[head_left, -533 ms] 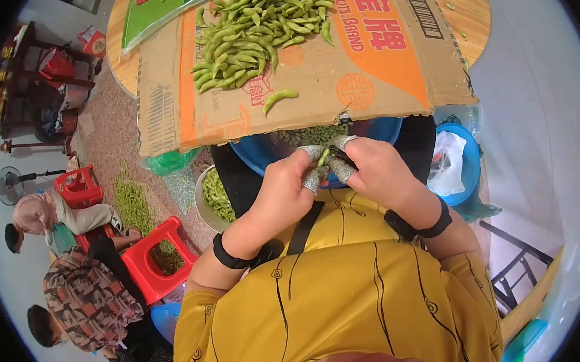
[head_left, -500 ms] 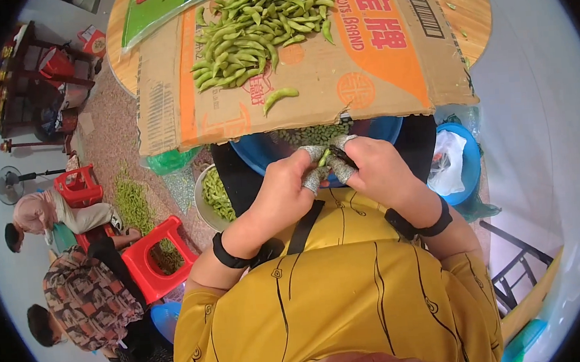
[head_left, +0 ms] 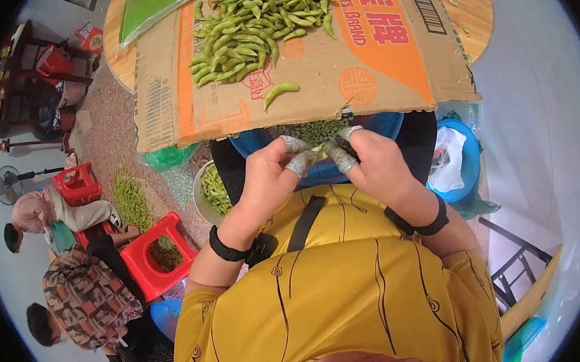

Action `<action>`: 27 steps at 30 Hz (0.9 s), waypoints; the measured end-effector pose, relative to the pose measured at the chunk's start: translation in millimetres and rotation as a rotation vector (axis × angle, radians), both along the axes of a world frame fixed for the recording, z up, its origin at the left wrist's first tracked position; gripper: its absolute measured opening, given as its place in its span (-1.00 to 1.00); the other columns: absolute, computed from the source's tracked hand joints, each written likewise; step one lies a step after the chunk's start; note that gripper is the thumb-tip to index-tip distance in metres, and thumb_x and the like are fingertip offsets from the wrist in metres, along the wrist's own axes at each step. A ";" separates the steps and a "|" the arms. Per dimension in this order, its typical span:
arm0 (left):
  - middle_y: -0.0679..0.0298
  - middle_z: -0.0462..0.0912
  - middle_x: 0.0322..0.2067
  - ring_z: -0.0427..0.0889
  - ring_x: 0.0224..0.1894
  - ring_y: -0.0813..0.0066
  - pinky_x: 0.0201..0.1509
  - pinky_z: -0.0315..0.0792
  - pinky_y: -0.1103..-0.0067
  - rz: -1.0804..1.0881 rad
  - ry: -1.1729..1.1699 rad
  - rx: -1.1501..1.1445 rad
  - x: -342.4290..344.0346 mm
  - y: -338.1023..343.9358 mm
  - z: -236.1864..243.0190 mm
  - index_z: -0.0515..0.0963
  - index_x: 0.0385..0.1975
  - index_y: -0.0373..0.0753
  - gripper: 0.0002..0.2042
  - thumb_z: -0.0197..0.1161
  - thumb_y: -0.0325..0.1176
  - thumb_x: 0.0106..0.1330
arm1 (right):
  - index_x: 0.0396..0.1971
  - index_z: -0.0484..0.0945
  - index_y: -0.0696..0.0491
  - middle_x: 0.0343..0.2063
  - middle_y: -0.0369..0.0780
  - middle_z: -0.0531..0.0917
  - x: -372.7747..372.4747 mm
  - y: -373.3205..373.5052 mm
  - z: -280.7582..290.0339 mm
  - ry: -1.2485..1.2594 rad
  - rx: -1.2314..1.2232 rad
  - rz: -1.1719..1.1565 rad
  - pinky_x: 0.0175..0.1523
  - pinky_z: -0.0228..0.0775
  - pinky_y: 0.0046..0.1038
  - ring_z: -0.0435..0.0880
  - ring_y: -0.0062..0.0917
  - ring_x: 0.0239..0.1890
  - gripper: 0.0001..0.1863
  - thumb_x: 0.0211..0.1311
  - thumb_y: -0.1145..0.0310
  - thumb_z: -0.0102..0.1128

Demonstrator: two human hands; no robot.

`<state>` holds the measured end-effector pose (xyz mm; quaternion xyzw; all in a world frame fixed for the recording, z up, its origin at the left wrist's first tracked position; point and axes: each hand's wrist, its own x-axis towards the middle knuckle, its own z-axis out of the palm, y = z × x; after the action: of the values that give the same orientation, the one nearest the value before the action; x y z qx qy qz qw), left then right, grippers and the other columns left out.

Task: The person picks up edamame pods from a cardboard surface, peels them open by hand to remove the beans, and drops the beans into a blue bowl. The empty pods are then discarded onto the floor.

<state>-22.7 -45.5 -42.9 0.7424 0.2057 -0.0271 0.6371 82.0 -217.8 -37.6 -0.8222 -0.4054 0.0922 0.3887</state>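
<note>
My left hand (head_left: 268, 172) and my right hand (head_left: 377, 161) meet over a blue basin (head_left: 247, 145) on my lap. Grey wraps cover the thumbs and index fingers of both. A green edamame pod (head_left: 319, 150) is pinched between my fingertips, partly hidden by them. Below and beyond lie shelled green beans (head_left: 320, 132) in the basin. A heap of whole edamame pods (head_left: 246, 39) rests on a flattened cardboard sheet (head_left: 304, 99) in front of me, and one loose pod (head_left: 280, 94) lies nearer its edge.
Left of my lap stands a pale bowl (head_left: 201, 204) of green pods or hulls. A blue tub (head_left: 475, 161) with a white bag is at the right. Further left are a red stool (head_left: 157, 257), green pods or hulls on the floor (head_left: 132, 199), and seated people (head_left: 89, 296).
My hands have drawn slightly apart, and my left hand has shifted a little to the left. The pod between the fingertips has turned from a steep slant to lying more sideways.
</note>
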 end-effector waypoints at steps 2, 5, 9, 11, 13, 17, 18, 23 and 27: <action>0.31 0.64 -0.45 0.56 -0.47 0.69 -0.44 0.45 0.73 -0.036 -0.086 0.003 0.8 -0.5 2.1 0.51 -0.27 -0.31 -0.92 0.15 -0.54 0.26 | -0.41 0.42 0.17 -0.55 -0.07 0.55 -2.3 5.1 -4.7 0.054 0.076 0.071 -0.43 0.43 -0.29 0.59 -0.22 -0.52 -0.84 0.08 0.42 0.17; 0.29 0.64 -0.44 0.57 -0.49 0.66 -0.45 0.45 0.73 -0.040 -0.034 -0.370 4.2 0.2 7.5 0.51 -0.28 -0.29 -0.92 0.17 -0.51 0.26 | -0.39 0.43 0.16 -0.58 -0.24 0.56 0.0 2.8 6.5 1.025 0.083 0.018 -0.55 0.39 -0.50 0.53 -0.54 -0.66 -0.91 0.13 0.49 0.12; 0.26 0.64 -0.43 0.55 -0.51 0.67 -0.46 0.43 0.73 -0.014 0.003 -0.672 3.0 4.1 5.3 0.51 -0.17 -0.30 -0.84 0.13 -0.54 0.27 | -0.38 0.44 0.15 -0.56 -0.35 0.55 8.1 4.8 13.6 1.255 0.189 0.050 -0.59 0.31 -0.66 0.46 -0.75 -0.69 -0.93 0.17 0.49 0.10; 0.25 0.64 -0.42 0.54 -0.51 0.67 -0.47 0.42 0.73 0.008 0.013 -0.741 3.4 4.9 4.5 0.52 -0.17 -0.30 -0.84 0.13 -0.54 0.27 | -0.37 0.46 0.14 -0.55 -0.34 0.56 12.1 5.1 14.8 1.299 0.170 0.060 -0.58 0.30 -0.69 0.47 -0.74 -0.67 -0.88 0.15 0.44 0.18; 0.19 0.63 -0.47 0.58 -0.54 0.57 -0.49 0.45 0.70 0.023 0.016 -0.713 3.3 4.3 3.5 0.49 -0.28 -0.32 -0.88 0.21 -0.47 0.24 | -0.35 0.47 0.14 -0.54 -0.34 0.57 11.3 6.8 13.1 1.209 0.140 0.061 -0.58 0.30 -0.69 0.48 -0.76 -0.67 -0.84 0.12 0.42 0.21; 0.19 0.62 -0.48 0.58 -0.54 0.56 -0.50 0.45 0.69 0.030 0.005 -0.707 1.8 6.7 -0.2 0.49 -0.28 -0.32 -0.89 0.20 -0.47 0.26 | -0.33 0.49 0.16 -0.53 -0.35 0.56 8.7 8.2 11.1 0.911 0.076 0.084 -0.53 0.35 -0.61 0.51 -0.76 -0.60 -0.76 0.07 0.36 0.29; 0.22 0.63 -0.47 0.55 -0.54 0.61 -0.48 0.43 0.70 0.045 -0.008 -0.765 1.3 6.0 1.7 0.51 -0.24 -0.31 -0.89 0.17 -0.49 0.27 | -0.33 0.49 0.16 -0.53 -0.35 0.56 8.4 8.4 11.2 0.912 0.077 0.084 -0.53 0.35 -0.61 0.51 -0.76 -0.60 -0.76 0.07 0.36 0.29; 0.25 0.63 -0.46 0.55 -0.52 0.64 -0.45 0.43 0.72 0.011 0.022 -0.669 -2.2 8.7 -3.3 0.51 -0.18 -0.31 -0.85 0.14 -0.51 0.28 | -0.34 0.50 0.17 -0.47 -0.16 0.63 4.9 9.9 7.8 0.422 -0.013 0.142 -0.31 0.44 -0.43 0.64 -0.30 -0.41 -0.73 -0.03 0.35 0.29; 0.24 0.64 -0.42 0.59 -0.41 0.60 -0.36 0.46 0.68 -0.045 -0.012 -0.365 -23.0 21.6 8.4 0.53 -0.25 -0.30 -0.89 0.17 -0.47 0.26 | -0.34 0.51 0.15 -0.41 -0.06 0.61 2.4 9.8 -2.1 0.113 -0.136 0.246 -0.21 0.46 -0.35 0.60 -0.18 -0.30 -0.75 -0.04 0.36 0.25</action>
<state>-45.6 -24.0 -34.4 0.6189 0.1768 -0.0738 0.7617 84.4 -208.1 -39.7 -0.7842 -0.4735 0.2124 0.3402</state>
